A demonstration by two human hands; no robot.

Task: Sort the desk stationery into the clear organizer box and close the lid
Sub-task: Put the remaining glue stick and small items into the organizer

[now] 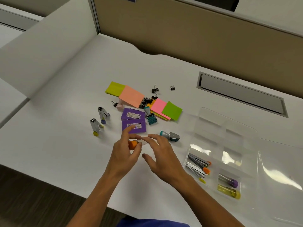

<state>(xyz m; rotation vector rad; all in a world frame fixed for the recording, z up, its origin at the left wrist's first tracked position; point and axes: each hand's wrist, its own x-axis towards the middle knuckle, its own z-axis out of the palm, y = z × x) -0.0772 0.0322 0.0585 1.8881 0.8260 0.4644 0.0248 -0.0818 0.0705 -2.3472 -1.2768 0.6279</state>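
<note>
My left hand [127,151] is closed around a small orange-ended item [132,144] just above the desk. My right hand [161,154] hovers beside it with fingers spread, its fingertips touching the item's pale end. Behind them lie two purple staple boxes [133,121], two upright staple removers [98,122], sticky note pads [131,95], a pile of black binder clips [148,100] and two teal stamps [170,135]. The clear organizer box [213,154] stands open at the right, with staplers [199,164] and purple and yellow items [228,185] in its near compartments.
The box's clear lid [278,169] lies open to the right of it. A grey cable hatch [241,94] is set into the desk behind the box. Partition walls [180,30] close off the back and left. The desk's front edge runs near my forearms.
</note>
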